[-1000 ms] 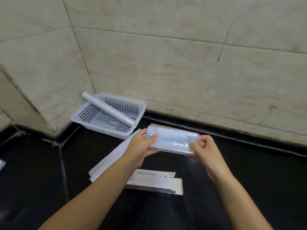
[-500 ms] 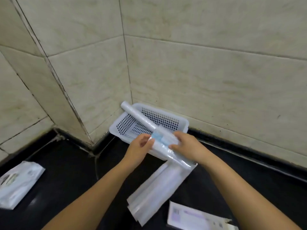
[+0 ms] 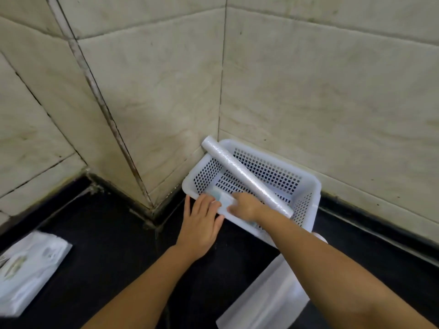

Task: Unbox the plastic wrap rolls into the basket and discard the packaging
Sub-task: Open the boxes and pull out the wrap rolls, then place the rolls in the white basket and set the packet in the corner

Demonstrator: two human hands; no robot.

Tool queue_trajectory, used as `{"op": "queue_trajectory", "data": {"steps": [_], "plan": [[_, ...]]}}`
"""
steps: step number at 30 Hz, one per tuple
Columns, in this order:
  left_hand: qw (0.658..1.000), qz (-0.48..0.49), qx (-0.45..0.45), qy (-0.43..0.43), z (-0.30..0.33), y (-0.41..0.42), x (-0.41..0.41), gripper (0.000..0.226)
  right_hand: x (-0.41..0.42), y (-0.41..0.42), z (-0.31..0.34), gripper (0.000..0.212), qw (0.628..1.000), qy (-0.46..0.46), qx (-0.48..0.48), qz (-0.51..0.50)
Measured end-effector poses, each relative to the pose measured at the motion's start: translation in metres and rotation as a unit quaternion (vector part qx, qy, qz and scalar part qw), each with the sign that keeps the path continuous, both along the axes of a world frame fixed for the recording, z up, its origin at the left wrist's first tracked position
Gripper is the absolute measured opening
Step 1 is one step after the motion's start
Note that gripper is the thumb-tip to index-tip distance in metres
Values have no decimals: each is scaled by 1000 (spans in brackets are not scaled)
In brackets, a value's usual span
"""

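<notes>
A white perforated basket (image 3: 306, 186) stands in the corner against the tiled wall. One plastic wrap roll (image 3: 240, 170) lies slanted across it, its far end resting on the rim. A second roll with a pale blue label (image 3: 222, 198) is low inside the basket's near side. My right hand (image 3: 244, 206) is shut on it from above. My left hand (image 3: 202, 224) lies flat at the basket's near rim, fingers spread and touching the roll's left end.
A flat clear plastic sleeve (image 3: 268, 302) lies on the black counter at the lower right, under my right forearm. A white packaged item (image 3: 26, 269) sits at the left edge. Tiled walls close in behind and left of the basket.
Both hands carried the labelled roll forward and down into the basket. My left hand has opened and now rests at the rim. The view swung left, and the cardboard box left the frame.
</notes>
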State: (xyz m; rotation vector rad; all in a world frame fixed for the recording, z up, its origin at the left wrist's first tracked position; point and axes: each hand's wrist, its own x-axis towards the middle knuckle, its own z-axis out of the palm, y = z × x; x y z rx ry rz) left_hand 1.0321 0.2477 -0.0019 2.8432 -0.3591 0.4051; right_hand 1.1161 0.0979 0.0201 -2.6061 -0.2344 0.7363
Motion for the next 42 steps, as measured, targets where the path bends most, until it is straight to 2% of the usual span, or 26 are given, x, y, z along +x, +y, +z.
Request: {"op": "queue_trajectory", "data": {"steps": [2, 5, 7, 9, 11, 13, 15, 17, 19, 21, 23, 26, 28, 30, 32, 34, 35, 37, 39, 42], "plan": [[1000, -2, 5, 4, 0, 0, 0, 34, -1, -2, -8, 21, 998, -21, -45, 26], [1000, 2, -2, 26, 2, -1, 0, 41, -8, -13, 4, 41, 995, -60, -65, 44], [998, 9, -21, 56, 6, -3, -4, 47, -18, -26, 26, 45, 993, -115, 9, 34], [997, 12, -38, 62, 11, -8, -14, 44, -38, -46, 52, 29, 976, -192, 101, 35], [997, -21, -63, 37, 14, -16, -35, 42, -71, -72, 69, 19, 966, -210, 133, 75], [989, -84, -115, 45, 14, -27, -67, 41, -111, -92, 69, 23, 970, -166, 108, 144], [970, -117, -153, 149, 8, -40, -97, 38, -145, -107, 48, 31, 964, -131, 53, 226], [945, -99, -159, 266, -1, -53, -114, 32, -167, -115, 21, 44, 950, -121, -16, 287], [918, -55, -197, 340, -6, -62, -117, 22, -177, -117, -2, 60, 940, -135, -75, 305], [892, -2, -264, 367, -7, -65, -115, 15, -177, -115, -16, 64, 932, -174, -108, 298], [886, 32, -271, 374, -8, -64, -113, 25, -176, -113, -22, 62, 922, -211, -134, 295], [909, 48, -202, 361, -13, -62, -113, 22, -177, -119, -21, 63, 915, -217, -152, 303], [920, 54, -171, 347, -13, -61, -115, 25, -185, -137, -13, 64, 927, -213, -134, 280], [931, 34, -136, 338, -13, -57, -119, 28, -193, -163, -1, 60, 945, -224, -81, 223], [942, -26, -54, 331, -15, -56, -124, 29, -199, -190, 21, 58, 963, -228, -8, 146], [938, -96, 37, 330, -16, -58, -126, 32, -197, -209, 51, 61, 968, -234, 58, 68], [933, -119, 55, 335, -15, -60, -125, 33, -192, -213, 67, 63, 965, -244, 88, 32], [930, -142, 36, 338, -7, -67, -117, 33, -175, -210, 101, 63, 950, -268, 156, -22], [947, -132, -24, 293, 9, -72, -103, 42, -155, -195, 131, 59, 930, -286, 227, -47], [986, -122, -80, 76, 30, -68, -70, 41, -120, -157, 159, 52, 899, -298, 316, -60]]}}
